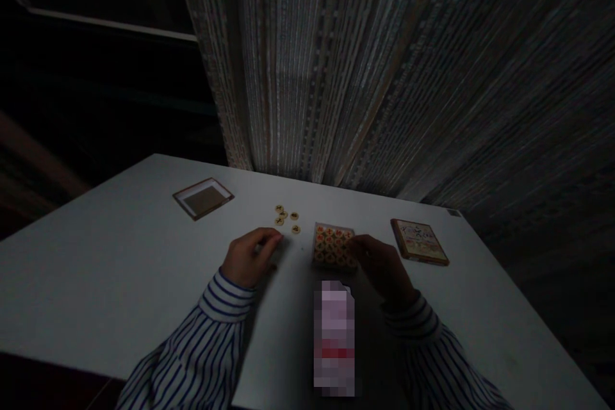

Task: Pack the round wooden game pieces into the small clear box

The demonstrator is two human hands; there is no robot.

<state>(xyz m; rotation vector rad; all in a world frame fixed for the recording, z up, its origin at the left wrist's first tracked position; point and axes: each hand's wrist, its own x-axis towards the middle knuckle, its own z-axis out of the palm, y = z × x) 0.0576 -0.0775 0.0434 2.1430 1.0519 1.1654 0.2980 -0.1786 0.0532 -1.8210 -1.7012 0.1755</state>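
Note:
A small open box (pixel 335 266) stands on the table, packed with rows of round Chinese chess pieces (pixel 330 240) marked in red and dark characters. My right hand (pixel 384 269) is at its right edge, fingers curled together with the tips over the pieces there. Whether those fingertips hold a piece or the box edge is hidden. Several loose Chinese chess pieces (pixel 295 229) lie to the left of the box. Just below them is my left hand (pixel 250 257), its thumb and curled fingers drawn together. Anything between its fingertips is too dark to make out.
A shallow open tray or lid (pixel 229 195) lies at the back left of the white table (pixel 120 256). On the right rests a flat printed box (pixel 423 242). A pixelated upright item (pixel 334 339) stands in front. Striped curtains (pixel 298 64) hang behind the table.

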